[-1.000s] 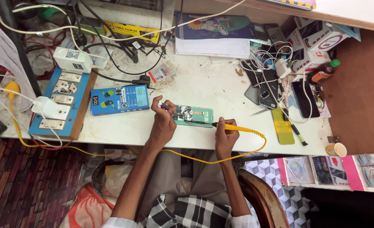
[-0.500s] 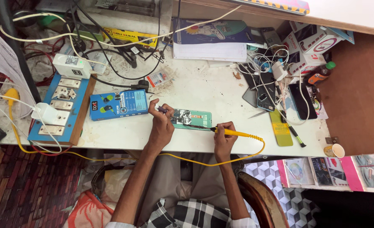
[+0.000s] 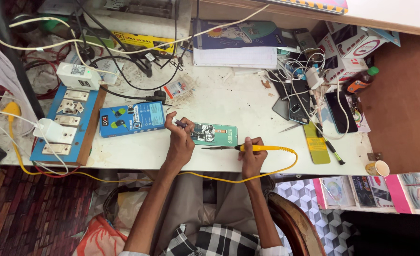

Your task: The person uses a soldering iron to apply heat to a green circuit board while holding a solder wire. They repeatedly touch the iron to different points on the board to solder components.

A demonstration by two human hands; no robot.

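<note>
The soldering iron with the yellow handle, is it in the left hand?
No, the right hand holds the soldering iron, its tip pointing toward the green opened phone.

White worktable [image 3: 229, 102], wooden chair [image 3: 293, 223], brick-pattern floor [image 3: 15, 208] left.

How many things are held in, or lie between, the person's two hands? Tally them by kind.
Hand tools: 2, the yellow soldering iron in the right hand and the small dark tool in the left hand
Opened green device: 1
Total: 3
</note>
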